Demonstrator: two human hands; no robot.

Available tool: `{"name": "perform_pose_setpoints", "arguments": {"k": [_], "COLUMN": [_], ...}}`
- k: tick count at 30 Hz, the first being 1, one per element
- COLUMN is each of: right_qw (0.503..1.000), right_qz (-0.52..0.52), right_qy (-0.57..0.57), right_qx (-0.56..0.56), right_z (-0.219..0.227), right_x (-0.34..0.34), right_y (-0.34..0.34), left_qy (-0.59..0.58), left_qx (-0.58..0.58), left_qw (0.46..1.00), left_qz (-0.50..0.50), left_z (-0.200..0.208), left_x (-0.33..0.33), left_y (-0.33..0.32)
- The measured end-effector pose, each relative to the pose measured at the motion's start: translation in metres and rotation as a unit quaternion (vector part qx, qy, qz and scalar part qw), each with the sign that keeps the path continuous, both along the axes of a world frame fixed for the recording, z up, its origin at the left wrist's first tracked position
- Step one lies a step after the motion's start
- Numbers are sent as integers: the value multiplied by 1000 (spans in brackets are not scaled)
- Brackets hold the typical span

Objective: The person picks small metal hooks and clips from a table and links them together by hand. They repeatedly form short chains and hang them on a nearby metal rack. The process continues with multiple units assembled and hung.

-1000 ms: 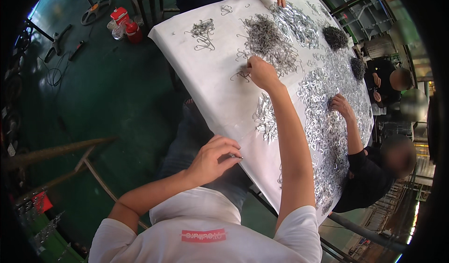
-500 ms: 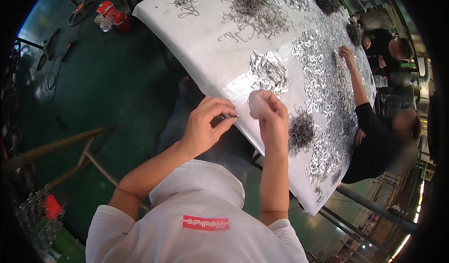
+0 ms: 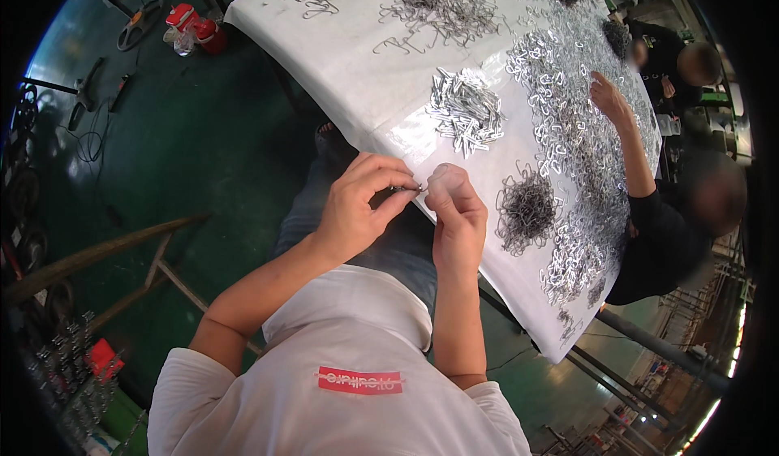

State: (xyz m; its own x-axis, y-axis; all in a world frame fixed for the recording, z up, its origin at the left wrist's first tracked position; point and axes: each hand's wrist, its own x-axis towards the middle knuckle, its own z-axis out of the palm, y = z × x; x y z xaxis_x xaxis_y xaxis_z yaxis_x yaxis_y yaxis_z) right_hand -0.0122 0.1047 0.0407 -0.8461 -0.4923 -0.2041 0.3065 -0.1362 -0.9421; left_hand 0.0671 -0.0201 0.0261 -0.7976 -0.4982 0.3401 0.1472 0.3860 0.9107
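Both my hands are raised at the table's near edge, fingertips almost meeting. In my left hand point(image 3: 365, 199) a small dark metal piece point(image 3: 410, 187) is pinched between thumb and fingers, its end poking out toward the right. My right hand point(image 3: 458, 208) is closed in a pinch right beside that end; what it grips is too small to make out. Pale coverings sit on its thumb and finger. Just beyond lies a heap of flat, shiny metal strips point(image 3: 466, 111). Right of my right hand is a tangle of dark bent wire pieces point(image 3: 526, 211).
On the white-covered table point(image 3: 357, 75) lie more bent wire hooks point(image 3: 442, 6) and a broad spread of shiny metal loops point(image 3: 560, 91). Across it, a co-worker's hand point(image 3: 608, 99) reaches into the loops. A curved metal frame point(image 3: 154, 249) stands at left; a red jug point(image 3: 209, 36) is on the floor.
My right hand has come left and lower, closing the gap to my left hand. The co-worker's fingers have curled down among the loops. The whole view has shifted slightly.
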Motion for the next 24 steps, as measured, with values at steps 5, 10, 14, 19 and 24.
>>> {"name": "perform_pose_setpoints", "arguments": {"k": [5,10,14,19,24], "right_qw": [975,963,965,972,973], "right_qz": [-34,-35,-38,-32,-24], "right_qy": [215,258,253,229,221], "right_qx": [35,74,64,51,55], "right_z": [-9,-13,-13,-15,-17], "right_x": [5,7,11,14,11], "right_y": [1,9,12,11,11], "left_qy": [11,-8,-73,-124,-98], "left_qx": [9,-74,-142,-215,-243], "left_qw": [1000,997,987,969,965], "left_qz": [-8,15,-7,-4,25], "left_z": [-13,-44,-62,-75,-70], "left_x": [-10,-75,-129,-159,-148], "left_y": [-6,-36,-42,-39,-50]}}
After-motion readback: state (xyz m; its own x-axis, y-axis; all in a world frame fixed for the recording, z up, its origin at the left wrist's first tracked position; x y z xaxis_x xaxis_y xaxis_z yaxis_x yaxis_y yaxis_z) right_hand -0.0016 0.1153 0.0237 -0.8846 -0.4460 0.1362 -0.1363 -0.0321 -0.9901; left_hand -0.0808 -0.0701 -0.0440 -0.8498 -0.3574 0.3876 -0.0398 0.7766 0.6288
